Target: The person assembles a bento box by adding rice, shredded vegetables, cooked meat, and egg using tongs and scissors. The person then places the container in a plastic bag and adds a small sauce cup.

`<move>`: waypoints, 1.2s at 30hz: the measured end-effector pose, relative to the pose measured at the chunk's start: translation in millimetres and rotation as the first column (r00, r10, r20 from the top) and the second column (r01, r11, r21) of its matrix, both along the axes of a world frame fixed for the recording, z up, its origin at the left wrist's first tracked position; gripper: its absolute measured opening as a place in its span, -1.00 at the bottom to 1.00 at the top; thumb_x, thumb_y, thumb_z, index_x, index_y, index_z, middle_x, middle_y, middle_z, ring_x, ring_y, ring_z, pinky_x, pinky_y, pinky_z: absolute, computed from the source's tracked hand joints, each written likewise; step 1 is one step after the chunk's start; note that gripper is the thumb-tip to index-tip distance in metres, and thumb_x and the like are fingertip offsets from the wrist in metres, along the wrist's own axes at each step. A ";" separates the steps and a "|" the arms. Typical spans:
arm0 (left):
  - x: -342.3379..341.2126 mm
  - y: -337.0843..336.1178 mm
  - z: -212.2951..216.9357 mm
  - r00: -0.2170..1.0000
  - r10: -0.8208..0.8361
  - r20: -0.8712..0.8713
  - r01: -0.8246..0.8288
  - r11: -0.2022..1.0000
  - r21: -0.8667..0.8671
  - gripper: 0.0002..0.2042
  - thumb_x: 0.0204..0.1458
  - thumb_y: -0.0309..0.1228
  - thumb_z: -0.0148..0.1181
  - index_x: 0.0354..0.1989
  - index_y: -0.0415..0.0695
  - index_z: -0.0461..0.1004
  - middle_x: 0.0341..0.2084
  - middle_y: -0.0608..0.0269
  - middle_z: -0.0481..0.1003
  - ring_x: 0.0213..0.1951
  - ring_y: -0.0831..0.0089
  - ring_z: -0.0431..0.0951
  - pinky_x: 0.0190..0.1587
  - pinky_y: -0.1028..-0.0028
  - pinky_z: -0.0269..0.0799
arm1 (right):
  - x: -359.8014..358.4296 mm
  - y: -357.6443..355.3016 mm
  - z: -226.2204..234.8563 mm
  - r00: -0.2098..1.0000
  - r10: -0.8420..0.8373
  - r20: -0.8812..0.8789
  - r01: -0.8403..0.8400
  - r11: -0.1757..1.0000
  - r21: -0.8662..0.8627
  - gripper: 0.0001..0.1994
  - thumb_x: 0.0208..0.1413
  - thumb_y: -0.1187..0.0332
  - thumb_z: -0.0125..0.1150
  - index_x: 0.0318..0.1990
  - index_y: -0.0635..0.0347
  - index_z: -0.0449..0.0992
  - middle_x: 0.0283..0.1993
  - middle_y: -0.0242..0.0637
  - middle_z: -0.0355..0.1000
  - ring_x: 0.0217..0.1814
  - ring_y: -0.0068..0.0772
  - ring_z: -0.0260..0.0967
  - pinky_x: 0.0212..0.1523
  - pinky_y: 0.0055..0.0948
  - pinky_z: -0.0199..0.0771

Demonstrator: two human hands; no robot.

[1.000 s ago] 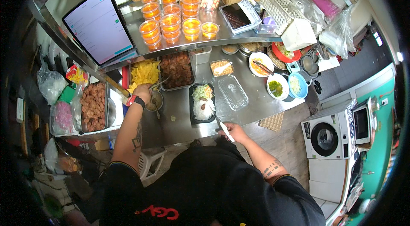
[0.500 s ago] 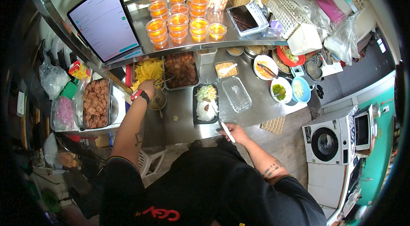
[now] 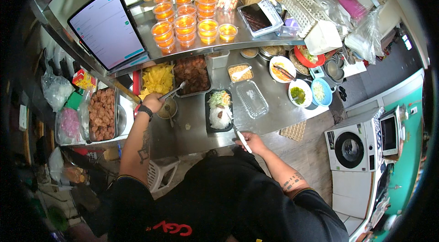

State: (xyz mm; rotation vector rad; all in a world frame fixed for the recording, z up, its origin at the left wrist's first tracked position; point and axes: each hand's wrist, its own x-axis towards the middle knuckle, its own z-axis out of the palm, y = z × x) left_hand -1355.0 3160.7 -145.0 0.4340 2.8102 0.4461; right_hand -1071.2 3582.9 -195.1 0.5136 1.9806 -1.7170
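Observation:
My left hand (image 3: 153, 102), with a dark band at its wrist, is closed round metal tongs (image 3: 173, 91). Their tips are above the near left part of a metal tray of dark cooked meat (image 3: 193, 74). Beside it lie yellow slices (image 3: 156, 79) in another tray. My right hand (image 3: 251, 142) grips a white-handled utensil (image 3: 244, 140); its thin metal end reaches the right edge of a black food tray (image 3: 208, 125). White rice (image 3: 218, 121), shredded vegetables (image 3: 220, 98) and a small brown piece of food are in that tray. Right of it sits a clear plastic lid (image 3: 252, 99).
A small bowl with a spoon (image 3: 168, 108) stands below my left hand. Left is a tray of lighter meat pieces (image 3: 102, 111). Bowls of greens (image 3: 297, 96) and other toppings line the right. A steel shelf edge (image 3: 215, 48) spans the far side, holding sauce cups (image 3: 185, 26) and a tablet (image 3: 107, 27).
My left hand has turned at the wrist and drawn slightly left and nearer. The tongs now angle up over the meat tray's edge. My right hand stays where it was.

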 end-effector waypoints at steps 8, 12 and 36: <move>156.4 51.9 5.7 0.619 0.032 0.785 -0.594 0.672 0.441 -0.77 0.34 -0.17 0.09 -0.05 -0.03 0.54 -0.45 0.50 0.39 -0.59 0.69 0.22 -0.59 0.58 0.11 | -6.7 -13.2 28.7 0.998 -0.044 0.038 0.050 0.987 -0.156 -0.68 0.21 0.12 0.38 -0.05 0.14 0.58 -0.46 -0.52 0.43 -0.53 -0.70 0.33 -0.53 -0.62 0.38; 208.4 68.5 -27.6 0.490 -0.036 0.871 -0.700 0.579 0.418 -0.73 0.37 -0.15 0.04 0.02 -0.03 0.54 -0.46 0.54 0.36 -0.62 0.74 0.17 -0.62 0.62 0.06 | -20.1 -27.4 17.7 0.987 0.008 0.158 0.033 0.966 -0.256 -0.55 0.24 -0.14 0.24 -0.14 0.10 0.46 -0.43 -0.46 0.45 -0.51 -0.63 0.39 -0.49 -0.60 0.43; 196.0 60.4 -54.4 0.390 -0.139 0.910 -0.690 0.611 0.388 -0.72 0.39 -0.11 0.00 0.03 0.00 0.48 -0.41 0.54 0.32 -0.65 0.75 0.11 -0.64 0.66 -0.01 | -49.3 -15.9 12.0 0.970 0.144 0.195 -0.101 0.972 -0.214 -0.57 0.16 -0.07 0.38 -0.11 0.08 0.50 -0.48 -0.50 0.45 -0.55 -0.69 0.37 -0.56 -0.65 0.34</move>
